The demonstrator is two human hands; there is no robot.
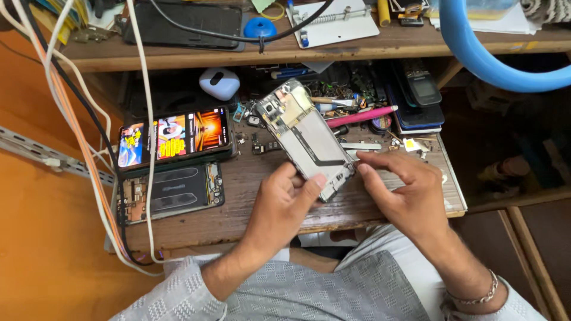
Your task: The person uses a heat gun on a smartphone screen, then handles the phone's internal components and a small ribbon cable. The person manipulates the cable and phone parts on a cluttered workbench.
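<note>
Both hands on opened phone (306, 138): left hand (279, 199) fingers grip edge, right hand (404, 190) fingers pinch corner.

Open wood lies at six o'clock of the opened phone (306, 138), along the near edge of the worktable (357, 208), and the left hand (279, 205) and right hand (404, 190) fill much of it. At nine o'clock a lit phone (173, 138) and a stripped phone (172, 191) block that side, with white and orange cables (95, 172) hanging past them. At twelve o'clock small parts, a pink tool (361, 116) and the low shelf (380, 44) crowd the way
</note>
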